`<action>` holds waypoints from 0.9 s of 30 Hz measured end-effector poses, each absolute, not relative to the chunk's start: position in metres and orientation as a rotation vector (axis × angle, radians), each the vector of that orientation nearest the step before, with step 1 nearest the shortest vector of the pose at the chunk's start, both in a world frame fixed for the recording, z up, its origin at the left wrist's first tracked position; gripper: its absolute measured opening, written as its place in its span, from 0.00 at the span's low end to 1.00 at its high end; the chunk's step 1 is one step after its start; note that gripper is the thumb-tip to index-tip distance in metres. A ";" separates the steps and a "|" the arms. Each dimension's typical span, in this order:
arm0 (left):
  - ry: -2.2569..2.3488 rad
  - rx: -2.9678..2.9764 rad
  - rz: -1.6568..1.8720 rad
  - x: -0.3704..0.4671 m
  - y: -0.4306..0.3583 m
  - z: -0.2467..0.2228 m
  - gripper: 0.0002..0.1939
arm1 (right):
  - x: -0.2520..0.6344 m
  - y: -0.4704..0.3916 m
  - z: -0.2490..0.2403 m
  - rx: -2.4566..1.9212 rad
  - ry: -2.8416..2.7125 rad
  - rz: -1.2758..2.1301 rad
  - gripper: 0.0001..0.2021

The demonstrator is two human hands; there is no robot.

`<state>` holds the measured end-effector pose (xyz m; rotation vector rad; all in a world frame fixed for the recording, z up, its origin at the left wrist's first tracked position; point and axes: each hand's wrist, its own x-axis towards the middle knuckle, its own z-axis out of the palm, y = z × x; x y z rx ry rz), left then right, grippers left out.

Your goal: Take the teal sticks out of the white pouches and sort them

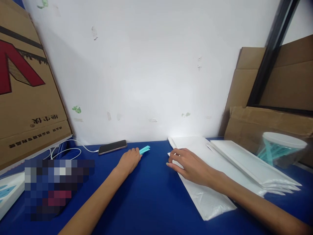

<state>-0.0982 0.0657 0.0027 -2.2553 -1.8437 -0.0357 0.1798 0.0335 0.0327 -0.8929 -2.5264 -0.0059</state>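
My left hand (131, 160) is closed around a small bunch of thin turquoise sticks (144, 150), whose ends stick out past the fingers toward the wall. My right hand (186, 164) hovers over or rests on the left edge of a white plastic sleeve (205, 202); I cannot tell if it touches. Its fingers are curled but apart from the thumb, with nothing visible between them. To the right of that hand lies a stack of similar white sleeves (244, 160), fanned at the near end.
A phone (112, 147) with a white cable lies by the wall. A clear tub with a white rim (285, 139) holds more turquoise sticks at right. Cardboard boxes (26, 107) stand at left and right (269, 122). A pixelated patch covers something at left on the blue table (137, 209).
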 end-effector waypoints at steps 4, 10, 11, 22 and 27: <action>-1.846 -2.216 -0.001 -0.093 0.064 0.002 0.19 | 0.179 0.034 0.033 -0.899 -2.540 -0.026 0.19; -1.756 -2.264 0.017 -0.094 0.061 0.004 0.19 | 0.179 0.034 0.033 -0.901 -2.549 -0.035 0.19; -1.746 -2.270 0.019 -0.094 0.061 0.004 0.19 | 0.179 0.033 0.034 -0.901 -2.554 -0.035 0.18; -1.743 -2.386 0.055 -0.081 0.042 0.008 0.14 | 0.176 0.033 0.031 -0.905 -2.580 -0.038 0.16; -1.769 -2.423 -0.103 -0.078 0.039 0.020 0.10 | 0.178 0.034 0.032 -0.905 -2.486 -0.115 0.13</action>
